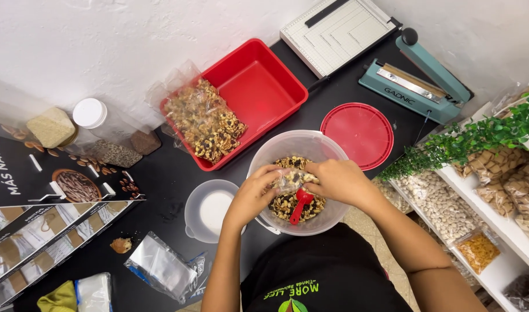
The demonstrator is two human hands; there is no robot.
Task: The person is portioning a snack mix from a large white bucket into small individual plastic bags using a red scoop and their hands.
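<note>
A: How many containers are on the black table (160, 179)?

B: Three open ones: a clear plastic bucket (299, 147) of nut mix at the centre, a red tray (258, 86) at its eleven o'clock, and a small clear measuring jug (209, 211) at its nine o'clock. One round red lid (357, 134) lies at the bucket's two o'clock.

A: And the hands?

B: Two, both over the bucket. The left hand (253, 193) and the right hand (339, 180) have their fingers curled closed around one small clear bag (292, 180), partly filled with mix, held between them above the nuts.

A: Any scoop?

B: One red scoop (300, 203), lying in the mix just below the bag. Its long axis runs from one o'clock to seven o'clock, handle toward seven.

A: Other bags?

B: One filled bag of mix (203, 118) rests across the tray's left rim; how many empty clear bags (160, 268) lie at eight o'clock I cannot tell
</note>
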